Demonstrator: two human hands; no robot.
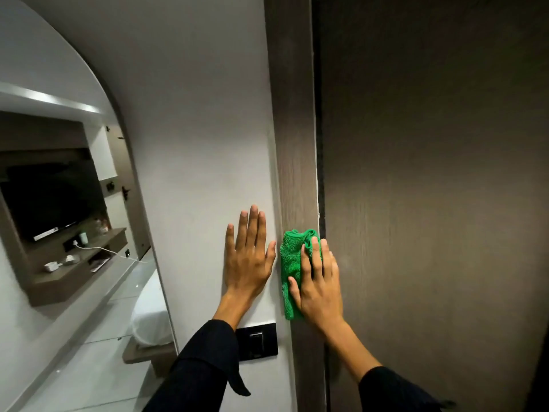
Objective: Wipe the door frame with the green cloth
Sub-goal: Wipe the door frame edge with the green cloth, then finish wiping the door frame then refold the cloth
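A brown wooden door frame [292, 129] runs vertically through the middle of the view. My right hand [319, 288] presses a crumpled green cloth [289, 263] flat against the frame at about mid-height, fingers spread over the cloth. My left hand [248, 257] lies flat and open on the white wall [193, 144] just left of the frame, holding nothing. Both arms wear dark sleeves.
The dark brown door [430, 188] fills the right side, shut against the frame. A black wall switch [258, 341] sits below my left wrist. An arched mirror [68, 218] at the left reflects a television, a shelf and a bed.
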